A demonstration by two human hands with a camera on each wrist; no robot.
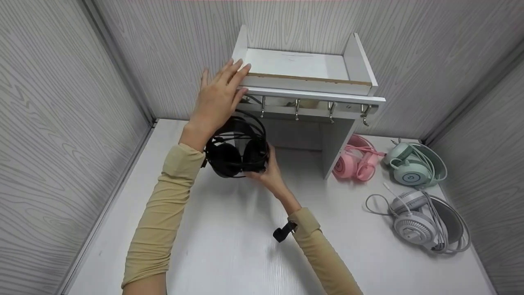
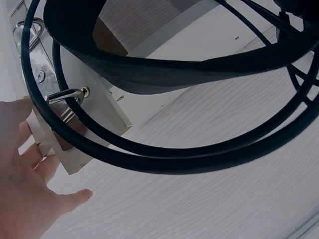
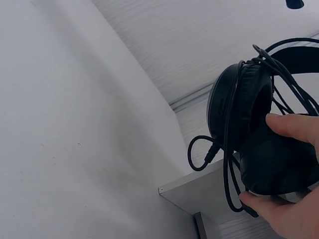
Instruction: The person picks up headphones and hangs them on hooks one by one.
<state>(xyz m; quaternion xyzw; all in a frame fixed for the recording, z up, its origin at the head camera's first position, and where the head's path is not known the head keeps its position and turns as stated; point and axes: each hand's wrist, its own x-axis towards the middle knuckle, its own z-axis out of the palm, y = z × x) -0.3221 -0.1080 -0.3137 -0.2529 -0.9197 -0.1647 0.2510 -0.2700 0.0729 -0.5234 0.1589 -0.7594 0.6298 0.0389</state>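
Note:
Black over-ear headphones (image 1: 224,159) with a bundled cable hang in the air under the left end of a white shelf unit (image 1: 307,87). My right hand (image 1: 268,174) holds them by an ear cup (image 3: 279,164), thumb on one side and fingers on the other. The headband (image 2: 149,74) points up, and its thin outer hoops cross a metal hook (image 2: 67,95) in the left wrist view. My left hand (image 1: 215,100) rests at the shelf's left corner with fingers spread and straight, holding nothing.
Several metal hooks (image 1: 297,110) line the shelf's front rail. To the right of its side panel (image 1: 336,141) lie pink headphones (image 1: 346,166), mint green headphones (image 1: 411,177) and grey headphones (image 1: 415,227) on the white table (image 1: 229,246). Wood-grain walls (image 1: 172,49) enclose the space.

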